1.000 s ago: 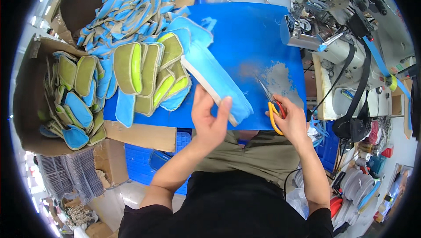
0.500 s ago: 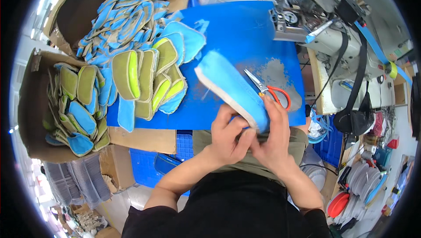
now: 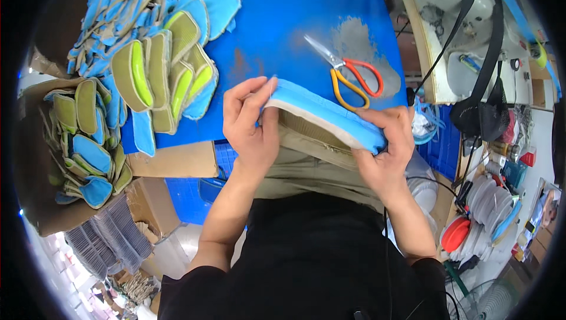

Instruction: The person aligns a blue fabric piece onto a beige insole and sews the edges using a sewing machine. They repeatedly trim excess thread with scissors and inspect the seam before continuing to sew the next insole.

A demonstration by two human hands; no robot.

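A long blue fabric pad (image 3: 330, 111) with a pale trimmed edge and a ribbed olive underside is bent into an arch above my lap. My left hand (image 3: 250, 120) pinches its left end between thumb and fingers. At the other end my right hand (image 3: 386, 149) grips it, thumb below and fingers over the top. Just beyond the pad, scissors (image 3: 336, 62) with one red and one orange handle loop lie on the blue tabletop (image 3: 283, 7), blades toward the far left. A loose thread shows near my left fingertips.
Olive, lime and blue pads (image 3: 159, 72) are stacked at the table's left, with a heap of narrow blue-and-tan pieces (image 3: 124, 13) behind. A cardboard box (image 3: 35, 208) of pads stands left. Grey dust (image 3: 354, 40) lies beyond the scissors. A sewing machine (image 3: 471, 1) stands at right.
My left hand has moved from the pad's near end to its left end. The pad has turned from slanting away to lying crosswise, bent and nearer my body. The view has shifted.
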